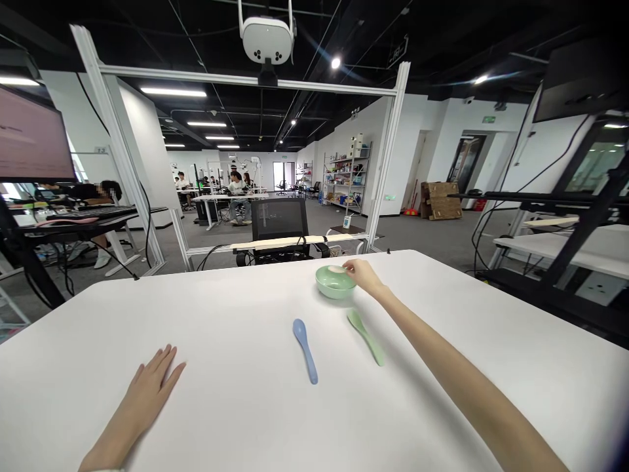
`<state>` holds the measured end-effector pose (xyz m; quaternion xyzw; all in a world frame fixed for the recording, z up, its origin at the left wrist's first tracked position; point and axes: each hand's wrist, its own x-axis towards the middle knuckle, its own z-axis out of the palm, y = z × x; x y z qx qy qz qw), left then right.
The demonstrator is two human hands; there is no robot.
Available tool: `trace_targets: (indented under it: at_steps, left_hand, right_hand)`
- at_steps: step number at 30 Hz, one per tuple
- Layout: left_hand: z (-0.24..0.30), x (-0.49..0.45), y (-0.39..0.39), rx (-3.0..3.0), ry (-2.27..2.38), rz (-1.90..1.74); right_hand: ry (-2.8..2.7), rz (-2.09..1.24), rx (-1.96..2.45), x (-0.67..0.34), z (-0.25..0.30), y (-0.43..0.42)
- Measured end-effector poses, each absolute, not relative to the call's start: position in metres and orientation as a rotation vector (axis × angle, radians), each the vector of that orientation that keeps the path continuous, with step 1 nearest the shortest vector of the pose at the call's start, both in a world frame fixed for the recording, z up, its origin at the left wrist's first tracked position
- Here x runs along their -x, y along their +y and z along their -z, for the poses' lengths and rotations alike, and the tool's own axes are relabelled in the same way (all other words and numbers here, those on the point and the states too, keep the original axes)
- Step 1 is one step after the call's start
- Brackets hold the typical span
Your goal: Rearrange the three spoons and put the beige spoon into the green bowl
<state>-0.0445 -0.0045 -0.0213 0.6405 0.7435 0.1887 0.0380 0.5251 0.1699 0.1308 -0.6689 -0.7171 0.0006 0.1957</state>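
My left hand (150, 387) lies flat on the white table (221, 406), fingers stretched out and holding nothing. At the far side of the table, my right hand (362, 275) reaches to the right rim of a light green bowl (335, 288), fingers pinched together. A pale pink, rounded piece (336, 269) shows at those fingertips, over the inside of the bowl; its kind and the rest of it are hidden. Nearer to me lie a blue spoon (305, 351) and a green spoon (366, 337), side by side and apart, handles toward me. The green one is beneath my right forearm's left side.
A metal frame (246, 77) with a white device (268, 40) rises behind the table, and a black office chair (279, 219) stands beyond its far edge. A monitor (34, 134) is at the left. Several people sit at desks in the background.
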Motion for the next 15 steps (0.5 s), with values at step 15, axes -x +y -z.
trace_targets:
  at_steps: [15]
  left_hand:
    - [-0.076, -0.141, -0.022, -1.770, 1.549, -1.040]
  right_hand:
    - [-1.494, -0.399, 1.261, -0.503, -0.090, 0.021]
